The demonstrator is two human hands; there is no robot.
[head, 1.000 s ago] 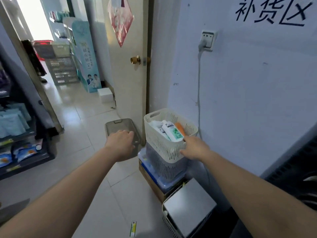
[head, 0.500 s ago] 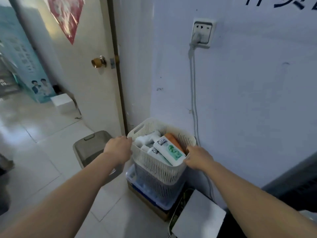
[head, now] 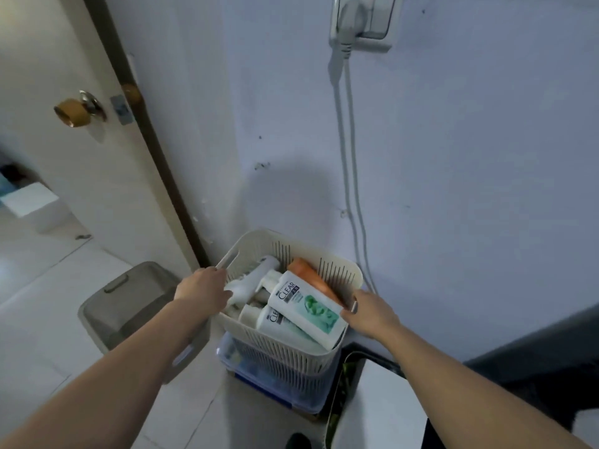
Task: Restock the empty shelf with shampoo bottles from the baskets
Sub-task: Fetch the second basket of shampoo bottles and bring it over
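A cream slotted basket (head: 288, 338) stands against the wall, stacked in a grey basket (head: 282, 374) beneath it. Inside lie several shampoo bottles: a white and green one (head: 308, 307) on top, an orange one (head: 311, 277) behind it, white ones at the left. My left hand (head: 202, 291) grips the basket's left rim near its handle slot. My right hand (head: 369, 314) holds the right rim, fingers curled over the edge. The shelf is out of view.
A grey lidded bin (head: 126, 306) sits on the tiled floor left of the baskets. A blue-lidded box (head: 259, 380) lies under the stack. A white box (head: 379, 409) stands at the lower right. A cable (head: 350, 176) hangs from a wall socket. A door (head: 64, 140) is at the left.
My left hand moved right from above the grey bin to the basket's left rim. The view came closer and lower over the basket. My right hand stayed on the right rim.
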